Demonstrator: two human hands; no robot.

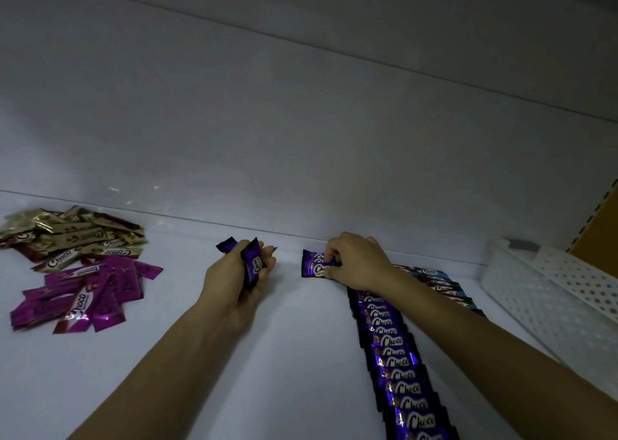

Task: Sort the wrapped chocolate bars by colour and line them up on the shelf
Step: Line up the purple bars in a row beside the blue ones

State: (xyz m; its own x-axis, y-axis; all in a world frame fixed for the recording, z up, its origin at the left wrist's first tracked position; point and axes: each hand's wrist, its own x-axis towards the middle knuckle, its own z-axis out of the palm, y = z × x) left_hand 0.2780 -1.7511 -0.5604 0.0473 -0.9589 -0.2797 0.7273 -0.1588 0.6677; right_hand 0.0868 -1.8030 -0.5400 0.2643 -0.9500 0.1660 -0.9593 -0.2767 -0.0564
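Observation:
My left hand (239, 277) grips a small bunch of dark purple chocolate bars (252, 260) above the white shelf (294, 346). To its right, my right hand (356, 260) pinches dark purple bars (316, 264) lying at the far end of a long overlapping row of dark purple bars (399, 362), close to the shelf's back wall. That row runs from the back toward the front edge. A shorter row of blue and brown bars (441, 285) lies just right of it, partly hidden by my right forearm.
A loose pile of magenta bars (87, 294) lies at the left, with a heap of gold and brown bars (70, 232) behind it. A white perforated basket (561, 292) stands at the right end of the shelf.

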